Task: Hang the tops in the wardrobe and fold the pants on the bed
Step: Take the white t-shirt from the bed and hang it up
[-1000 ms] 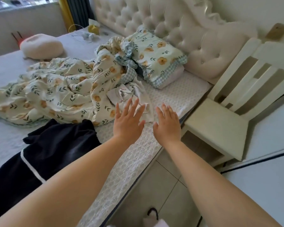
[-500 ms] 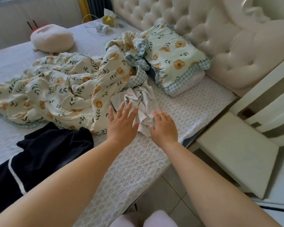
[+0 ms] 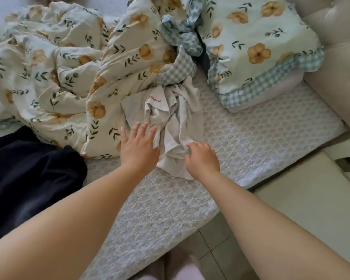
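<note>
Bed, quilted cover, near edge | pale crumpled garment with red script lay against floral duvet, below pillow | left hand flat on its left side, fingers straight, spread, gripping nothing | right hand at its near fold, fingers curled on cloth, grip unclear | dark garment far left.

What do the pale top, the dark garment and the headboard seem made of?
Pale top: thin matte cloth, likely cotton; it crumples into soft creases. Dark garment: plush, velvety-looking fabric with a faint sheen. Headboard: smooth beige leather or imitation, tufted, with a shiny stud.
</note>
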Demonstrator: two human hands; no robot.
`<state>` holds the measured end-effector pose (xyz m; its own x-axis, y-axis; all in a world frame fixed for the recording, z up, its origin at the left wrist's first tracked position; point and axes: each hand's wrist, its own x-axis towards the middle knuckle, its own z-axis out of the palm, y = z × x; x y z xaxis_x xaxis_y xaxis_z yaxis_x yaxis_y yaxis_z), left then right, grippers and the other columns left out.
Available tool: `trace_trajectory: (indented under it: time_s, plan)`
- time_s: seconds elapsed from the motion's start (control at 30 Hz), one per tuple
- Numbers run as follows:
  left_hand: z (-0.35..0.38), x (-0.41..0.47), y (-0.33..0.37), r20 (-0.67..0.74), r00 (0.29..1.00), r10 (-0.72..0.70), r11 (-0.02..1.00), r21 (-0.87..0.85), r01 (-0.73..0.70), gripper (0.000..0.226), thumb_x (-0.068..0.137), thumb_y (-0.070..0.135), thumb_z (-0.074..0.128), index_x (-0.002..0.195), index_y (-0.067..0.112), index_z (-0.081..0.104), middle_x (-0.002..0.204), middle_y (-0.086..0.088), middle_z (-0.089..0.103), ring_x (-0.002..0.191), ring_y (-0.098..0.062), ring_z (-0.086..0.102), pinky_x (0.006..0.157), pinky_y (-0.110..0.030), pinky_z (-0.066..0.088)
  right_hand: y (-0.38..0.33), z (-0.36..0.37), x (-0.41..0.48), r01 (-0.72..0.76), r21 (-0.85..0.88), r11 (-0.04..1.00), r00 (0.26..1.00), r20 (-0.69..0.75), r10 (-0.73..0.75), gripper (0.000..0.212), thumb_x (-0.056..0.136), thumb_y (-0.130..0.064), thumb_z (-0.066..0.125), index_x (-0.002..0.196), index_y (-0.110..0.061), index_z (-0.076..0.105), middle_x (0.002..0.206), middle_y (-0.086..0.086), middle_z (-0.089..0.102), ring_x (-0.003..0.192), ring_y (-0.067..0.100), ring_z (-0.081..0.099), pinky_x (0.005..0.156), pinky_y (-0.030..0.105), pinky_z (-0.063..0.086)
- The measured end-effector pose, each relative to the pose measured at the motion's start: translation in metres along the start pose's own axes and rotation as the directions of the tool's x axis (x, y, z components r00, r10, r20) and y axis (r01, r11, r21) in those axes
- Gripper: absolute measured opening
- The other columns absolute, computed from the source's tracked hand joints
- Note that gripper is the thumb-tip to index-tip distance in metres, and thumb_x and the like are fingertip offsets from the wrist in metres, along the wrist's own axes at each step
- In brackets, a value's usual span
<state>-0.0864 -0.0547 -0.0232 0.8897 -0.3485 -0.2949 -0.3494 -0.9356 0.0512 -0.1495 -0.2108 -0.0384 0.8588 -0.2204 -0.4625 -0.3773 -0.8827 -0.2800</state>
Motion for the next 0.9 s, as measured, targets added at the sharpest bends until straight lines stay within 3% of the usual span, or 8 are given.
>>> trace_trajectory:
  time_s: [0.23, 0.47, 0.53, 0.6, 0.67, 0.73, 0.83, 0.9]
  plan:
    - [0.078, 0.071, 0.003, 0.091, 0.991, -0.1, 0.993, -0.059, 0.105, 0.05, 0.093, 0.037, 0.048, 0.14, 0.025, 0.036, 0.151, 0.0, 0.028, 0.142, -0.021, 0.018, 0.117, -0.049, 0.003, 0.005, 0.058, 0.088, 0.007, 0.112, 0.994, 0.996, 0.084, -0.016, 0.037, 0.096, -0.024, 0.041, 0.131, -0.021, 0.053, 0.129, 0.003, 0.056, 0.121, 0.025, 0.048, 0.094, 0.034, 0.04]
    - [0.149, 0.125, 0.003, 0.076, 0.957, -0.282, 0.945, -0.149, 0.29, 0.068, 0.085, 0.046, 0.061, 0.139, 0.02, 0.03, 0.142, -0.004, 0.038, 0.133, -0.023, 0.033, 0.107, -0.045, 0.028, -0.007, 0.101, 0.15, -0.028, 0.096, 0.995, 0.996, -0.08, 0.035, 0.058, 0.086, -0.043, 0.057, 0.135, -0.017, 0.037, 0.134, 0.004, 0.042, 0.124, 0.025, 0.04, 0.094, 0.037, 0.037]
    - [0.158, 0.136, -0.001, 0.036, 0.94, -0.34, 0.928, -0.15, 0.341, 0.065, 0.087, 0.037, 0.059, 0.141, 0.022, 0.026, 0.139, -0.005, 0.04, 0.129, -0.025, 0.037, 0.099, -0.043, 0.033, -0.008, 0.106, 0.161, -0.037, 0.06, 0.997, 0.995, -0.09, 0.042, 0.043, 0.09, -0.032, 0.055, 0.128, -0.014, 0.044, 0.126, 0.008, 0.049, 0.119, 0.027, 0.044, 0.092, 0.036, 0.037]
    - [0.16, 0.143, -0.009, -0.017, 0.929, -0.369, 0.913, -0.191, 0.359, 0.052, 0.092, 0.023, 0.049, 0.14, 0.023, 0.03, 0.129, -0.006, 0.051, 0.118, -0.028, 0.049, 0.089, -0.041, 0.036, -0.004, 0.11, 0.163, -0.018, 0.006, 1.0, 0.992, -0.128, 0.019, 0.023, 0.093, -0.017, 0.045, 0.113, -0.013, 0.056, 0.11, 0.008, 0.057, 0.11, 0.028, 0.048, 0.085, 0.033, 0.034]
    - [0.156, 0.142, -0.02, -0.056, 0.926, -0.373, 0.907, -0.233, 0.351, 0.039, 0.094, 0.013, 0.04, 0.132, 0.021, 0.041, 0.115, -0.008, 0.059, 0.101, -0.03, 0.057, 0.077, -0.037, 0.034, 0.005, 0.113, 0.155, -0.018, 0.017, 1.0, 0.981, -0.191, 0.021, 0.021, 0.09, -0.012, 0.041, 0.102, -0.013, 0.059, 0.098, 0.006, 0.058, 0.1, 0.027, 0.051, 0.08, 0.032, 0.032]
    - [0.149, 0.133, -0.03, -0.065, 0.937, -0.344, 0.907, -0.282, 0.313, 0.029, 0.094, 0.01, 0.038, 0.119, 0.018, 0.052, 0.106, -0.008, 0.059, 0.092, -0.031, 0.057, 0.068, -0.034, 0.032, 0.019, 0.116, 0.139, -0.016, 0.036, 0.999, 0.973, -0.228, 0.024, 0.023, 0.088, -0.012, 0.043, 0.105, -0.013, 0.059, 0.096, 0.007, 0.061, 0.094, 0.026, 0.053, 0.08, 0.033, 0.035]
    - [0.138, 0.103, -0.042, -0.01, 0.938, -0.347, 0.853, -0.42, 0.311, 0.017, 0.094, 0.009, 0.04, 0.098, 0.014, 0.056, 0.087, -0.005, 0.054, 0.077, -0.025, 0.052, 0.061, -0.033, 0.035, 0.048, 0.121, 0.107, -0.11, 0.055, 0.992, 0.978, -0.171, 0.118, 0.027, 0.088, -0.011, 0.045, 0.111, -0.013, 0.059, 0.095, 0.007, 0.063, 0.087, 0.025, 0.051, 0.075, 0.032, 0.039]
    - [0.134, 0.074, -0.045, 0.094, 0.921, -0.379, 0.756, -0.541, 0.367, 0.024, 0.092, 0.007, 0.041, 0.101, 0.015, 0.061, 0.077, 0.0, 0.055, 0.068, -0.019, 0.05, 0.059, -0.032, 0.039, 0.066, 0.121, 0.083, -0.217, 0.045, 0.975, 0.965, -0.144, 0.221, 0.022, 0.088, -0.012, 0.045, 0.104, -0.01, 0.059, 0.089, 0.007, 0.061, 0.079, 0.023, 0.045, 0.066, 0.03, 0.035]
